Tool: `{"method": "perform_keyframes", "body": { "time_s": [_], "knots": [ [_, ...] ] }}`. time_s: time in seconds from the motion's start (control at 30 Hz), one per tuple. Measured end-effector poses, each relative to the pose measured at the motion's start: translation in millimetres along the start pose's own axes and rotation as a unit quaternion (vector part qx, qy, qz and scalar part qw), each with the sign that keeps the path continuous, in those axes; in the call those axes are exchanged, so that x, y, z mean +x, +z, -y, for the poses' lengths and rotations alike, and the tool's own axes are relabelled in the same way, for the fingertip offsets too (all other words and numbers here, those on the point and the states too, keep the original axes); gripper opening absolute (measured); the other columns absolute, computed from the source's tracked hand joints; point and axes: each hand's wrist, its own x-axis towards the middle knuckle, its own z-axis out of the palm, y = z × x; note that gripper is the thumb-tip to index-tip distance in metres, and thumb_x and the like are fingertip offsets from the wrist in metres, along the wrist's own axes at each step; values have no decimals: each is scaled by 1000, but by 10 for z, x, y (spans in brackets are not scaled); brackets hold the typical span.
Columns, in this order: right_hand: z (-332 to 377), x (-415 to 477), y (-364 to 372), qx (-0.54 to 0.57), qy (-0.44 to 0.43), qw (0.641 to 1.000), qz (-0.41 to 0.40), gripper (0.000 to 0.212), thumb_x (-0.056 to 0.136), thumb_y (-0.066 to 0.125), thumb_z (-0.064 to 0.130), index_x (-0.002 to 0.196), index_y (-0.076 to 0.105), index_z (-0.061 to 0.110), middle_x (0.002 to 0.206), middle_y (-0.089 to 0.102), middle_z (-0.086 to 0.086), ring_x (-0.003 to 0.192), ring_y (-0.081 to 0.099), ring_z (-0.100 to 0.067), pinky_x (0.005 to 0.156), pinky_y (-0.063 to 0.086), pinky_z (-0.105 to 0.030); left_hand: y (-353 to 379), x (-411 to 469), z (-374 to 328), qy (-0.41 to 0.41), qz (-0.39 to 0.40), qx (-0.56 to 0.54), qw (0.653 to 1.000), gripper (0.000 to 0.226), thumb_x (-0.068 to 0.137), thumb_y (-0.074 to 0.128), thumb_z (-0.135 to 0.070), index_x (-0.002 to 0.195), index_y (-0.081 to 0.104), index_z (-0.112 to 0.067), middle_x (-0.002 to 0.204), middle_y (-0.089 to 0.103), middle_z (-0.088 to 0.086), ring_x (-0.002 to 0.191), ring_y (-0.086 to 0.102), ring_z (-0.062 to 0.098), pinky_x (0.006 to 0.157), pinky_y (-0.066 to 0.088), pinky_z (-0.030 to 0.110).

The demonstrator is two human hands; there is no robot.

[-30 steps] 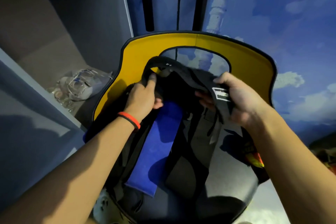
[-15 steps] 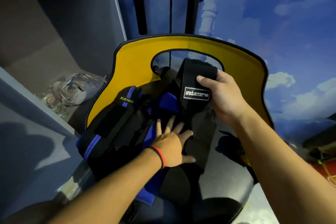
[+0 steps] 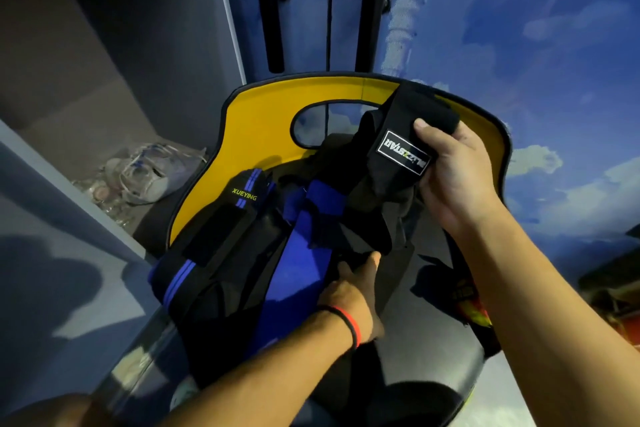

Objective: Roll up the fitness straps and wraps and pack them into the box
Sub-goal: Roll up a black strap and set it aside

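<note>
The black wrap [image 3: 403,152] — soft, light and floppy, with a stiffer logo patch — hangs at centre right of the frame above the chair seat [image 3: 433,350]. The right hand [image 3: 453,180] clamps its folded end, thumb on top. The left hand [image 3: 353,295] pinches the loose tail at lower centre. That folded end looks the firmest place to start rolling. No box shows — the shelf compartment [image 3: 86,87] at left holds crumpled clear bags [image 3: 145,173].

A black labelled wrap [image 3: 401,152] is raised, folded over, at the right of the chair [image 3: 277,94] back, its tail trailing onto the seat. A blue-striped black wrap [image 3: 214,246] lies along the seat's left, a blue strap [image 3: 298,270] beside it.
</note>
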Motion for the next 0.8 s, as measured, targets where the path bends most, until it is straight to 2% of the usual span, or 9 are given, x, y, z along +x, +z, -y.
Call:
{"method": "perform_keyframes", "body": {
  "time_s": [0.07,0.17,0.23,0.3,0.5,0.6,0.67,0.73,0.8],
  "knots": [
    [84,-27,9,29,2,1000,3,36,100,56,4,135,59,0,124,70,-22,109,70,-36,91,57,-49,-219,-13,129,33,-32,-96,994,101,72,84,-13,149,25,-41,142,49,10,115,60,26,90,54,35],
    [207,-71,-5,67,-6,998,10,30,100,53,5,129,62,0,113,72,-19,101,70,-32,88,59,-46,-821,-86,462,47,-71,-210,974,49,70,81,1,110,68,-25,107,72,11,91,65,22,74,49,25],
    [246,-98,-31,96,6,995,28,27,99,52,6,124,63,2,107,72,-14,96,70,-28,89,59,-42,-1256,-162,743,14,-111,-236,965,34,73,77,7,88,75,-24,96,74,8,85,65,19,70,47,19],
    [277,-116,-66,129,38,990,46,29,96,54,9,124,61,4,105,72,-11,95,70,-26,92,58,-39,-1554,-200,1032,-30,-187,-243,951,32,78,73,9,93,78,-19,96,72,6,80,61,15,65,44,14],
    [255,-223,-203,54,186,979,60,43,71,54,20,109,68,3,97,66,-12,84,65,-29,102,43,-48,-1609,74,1821,-140,-307,-259,905,27,86,65,6,105,77,-10,112,73,13,101,65,28,90,48,29],
    [345,-320,-191,89,160,981,70,31,69,41,18,84,63,2,66,64,-6,53,64,-19,66,56,-21,-1559,151,2045,-157,-369,-184,897,30,86,62,-1,105,78,-18,119,71,10,107,65,32,98,52,40],
    [436,-358,-201,136,128,979,76,29,69,36,16,71,62,4,56,62,-3,42,60,-15,42,48,-16,-1531,199,2066,-144,-370,-99,912,30,88,63,-6,114,74,-16,128,66,11,114,61,35,100,50,44],
    [458,-330,-270,140,134,977,95,37,68,37,18,84,65,0,72,66,-6,57,66,-19,51,54,-20,-1503,191,1935,-145,-321,62,934,38,88,68,-25,125,66,-16,139,53,10,125,50,36,102,45,48],
    [367,-273,-387,54,197,973,110,55,66,42,19,113,64,-1,97,67,-16,80,68,-30,67,60,-31,-1489,132,1705,-104,-351,198,909,50,82,72,-39,128,60,-23,146,38,6,135,34,34,103,39,52]
  ]
}}
